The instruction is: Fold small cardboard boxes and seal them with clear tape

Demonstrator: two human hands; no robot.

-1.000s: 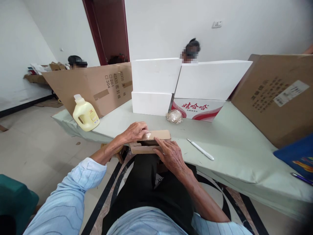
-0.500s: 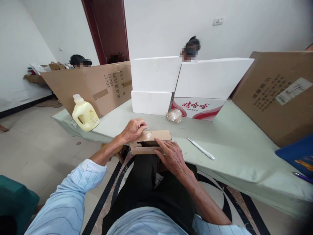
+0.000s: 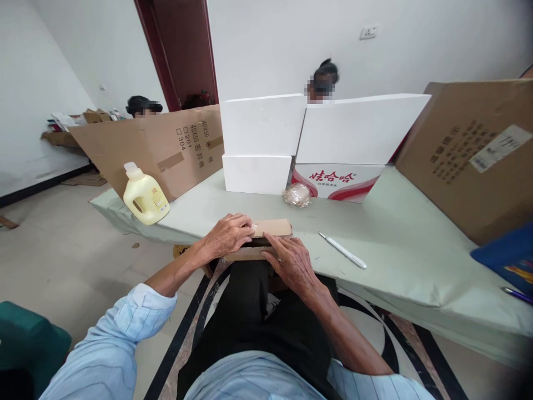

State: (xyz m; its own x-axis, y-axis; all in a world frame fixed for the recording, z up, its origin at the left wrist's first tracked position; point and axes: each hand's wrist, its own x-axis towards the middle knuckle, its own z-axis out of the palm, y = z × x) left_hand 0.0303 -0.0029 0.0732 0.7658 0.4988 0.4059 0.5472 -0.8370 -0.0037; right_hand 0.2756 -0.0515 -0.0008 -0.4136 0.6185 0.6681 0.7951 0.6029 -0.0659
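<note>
- We are pressing our left hand (image 3: 230,233) onto the small cardboard box (image 3: 272,228), fingers loosely bent over its left end, not clasping.
- We are laying our right hand (image 3: 291,262) against its front, fingers stretched nearly flat.
- The box is sitting at the near edge of the table (image 3: 395,233).

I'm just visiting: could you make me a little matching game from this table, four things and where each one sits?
1 yellow jug
2 small cardboard box
3 white tool
4 clear wrapped bundle

a under left hand and right hand
b on table, right of the hands
c before red-and-white carton
d by leaning cardboard sheet

Pairs: 1-d, 2-a, 3-b, 4-c
</note>
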